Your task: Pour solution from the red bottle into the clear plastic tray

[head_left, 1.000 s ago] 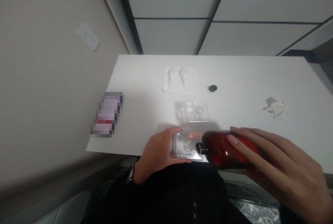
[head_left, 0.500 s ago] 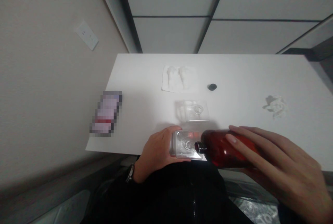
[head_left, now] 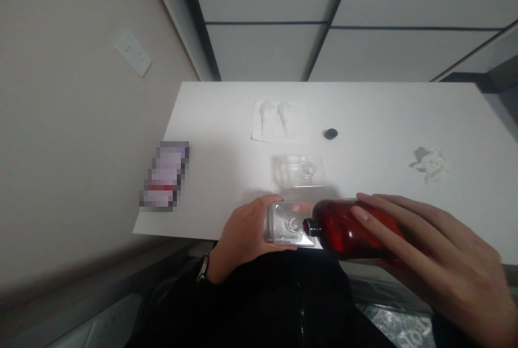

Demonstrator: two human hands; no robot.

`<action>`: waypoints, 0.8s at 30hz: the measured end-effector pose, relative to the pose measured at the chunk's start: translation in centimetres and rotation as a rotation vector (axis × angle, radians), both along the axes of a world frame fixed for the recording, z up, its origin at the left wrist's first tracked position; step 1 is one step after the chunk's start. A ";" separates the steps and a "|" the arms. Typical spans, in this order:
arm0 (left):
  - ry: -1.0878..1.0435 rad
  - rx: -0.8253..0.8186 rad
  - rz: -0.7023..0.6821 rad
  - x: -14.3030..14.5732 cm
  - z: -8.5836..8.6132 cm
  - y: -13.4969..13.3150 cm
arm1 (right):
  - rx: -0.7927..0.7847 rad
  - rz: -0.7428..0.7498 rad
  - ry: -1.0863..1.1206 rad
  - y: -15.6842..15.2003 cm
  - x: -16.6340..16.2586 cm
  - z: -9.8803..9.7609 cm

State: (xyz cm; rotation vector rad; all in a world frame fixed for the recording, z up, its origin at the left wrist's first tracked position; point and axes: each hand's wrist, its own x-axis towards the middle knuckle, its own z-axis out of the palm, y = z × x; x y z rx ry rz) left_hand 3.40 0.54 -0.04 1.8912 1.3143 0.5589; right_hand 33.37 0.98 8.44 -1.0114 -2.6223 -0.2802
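Note:
At the near edge of the white table, my left hand is wrapped around a small clear square bottle and holds it upright. My right hand grips a dark red bottle tipped on its side. The red bottle's black neck rests right over the clear bottle's mouth. A second clear bottle stands on the table just behind them. Farther back lies a small black cap.
A folded white tissue lies at the back of the table. A crumpled clear wrapper sits on the right. A blurred flat object hangs at the table's left edge, by the wall. A wall socket is at upper left.
The red bottle's neck has shifted slightly left, closer over the clear bottle's mouth. Both hands hold about the same places.

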 end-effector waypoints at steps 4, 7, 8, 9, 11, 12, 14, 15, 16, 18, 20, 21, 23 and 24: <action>-0.004 -0.001 0.001 0.0 0.0 0.0 | -0.002 -0.006 -0.002 0.0 0.0 0.0; -0.005 0.009 0.003 0.0 -0.1 0.0 | -0.001 -0.011 -0.007 0.0 0.1 0.0; -0.004 0.011 0.003 0.0 -0.1 0.0 | -0.003 -0.011 -0.010 0.0 0.1 -0.1; -0.004 0.012 0.003 0.0 -0.1 0.0 | -0.005 -0.010 -0.011 0.0 0.1 -0.1; -0.003 0.005 0.001 0.0 0.0 0.0 | -0.005 -0.007 -0.010 0.0 0.2 -0.1; -0.001 -0.001 0.000 0.0 0.1 0.0 | -0.003 -0.007 -0.010 0.0 0.2 -0.1; 0.003 -0.012 0.002 0.1 0.2 0.1 | 0.000 -0.008 -0.009 0.0 0.2 -0.2; 0.004 -0.015 0.003 0.1 0.2 0.1 | 0.001 -0.008 -0.008 0.0 0.2 -0.2; 0.005 -0.018 0.003 0.1 0.3 0.1 | -0.001 -0.008 -0.009 0.0 0.2 -0.1; 0.001 -0.015 0.000 0.1 0.3 0.1 | -0.004 -0.001 -0.014 0.0 0.1 0.0; -0.004 -0.009 -0.001 0.1 0.2 0.1 | 0.001 0.009 -0.020 0.0 0.0 0.1; -0.008 -0.003 0.002 0.1 0.1 0.1 | 0.003 0.013 -0.021 0.1 0.0 0.2; -0.018 0.006 0.006 0.0 0.0 0.0 | 0.004 0.014 -0.020 0.1 -0.1 0.3; -0.020 0.009 0.008 0.0 -0.1 0.0 | 0.003 0.013 -0.018 0.1 -0.1 0.3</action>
